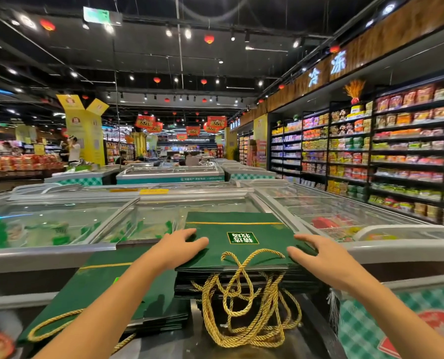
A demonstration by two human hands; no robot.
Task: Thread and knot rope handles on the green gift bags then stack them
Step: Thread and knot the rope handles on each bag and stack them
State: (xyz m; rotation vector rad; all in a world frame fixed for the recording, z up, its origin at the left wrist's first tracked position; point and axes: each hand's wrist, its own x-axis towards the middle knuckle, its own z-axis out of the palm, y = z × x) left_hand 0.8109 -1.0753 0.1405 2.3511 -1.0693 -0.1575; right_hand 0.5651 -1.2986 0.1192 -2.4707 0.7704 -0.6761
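Note:
A stack of flat green gift bags (241, 229) lies on the freezer lid in front of me, its top bag showing a white-and-green label and a gold rope handle (244, 257). Many gold rope handles (249, 314) hang in a tangle from the stack's near edge. My left hand (179, 246) rests with straight fingers on the top bag's left edge. My right hand (316, 252) lies flat against the stack's right edge. A second, lower pile of green bags (107, 288) sits to the left, under my left forearm, with a gold rope loop (50, 325) trailing out.
Glass-lidded chest freezers (60, 224) spread ahead and to both sides. Tall shelves of packaged food (397, 151) line the right wall. People stand far back at the left, near a yellow pillar (86, 130). A green checked freezer panel (397, 325) is at lower right.

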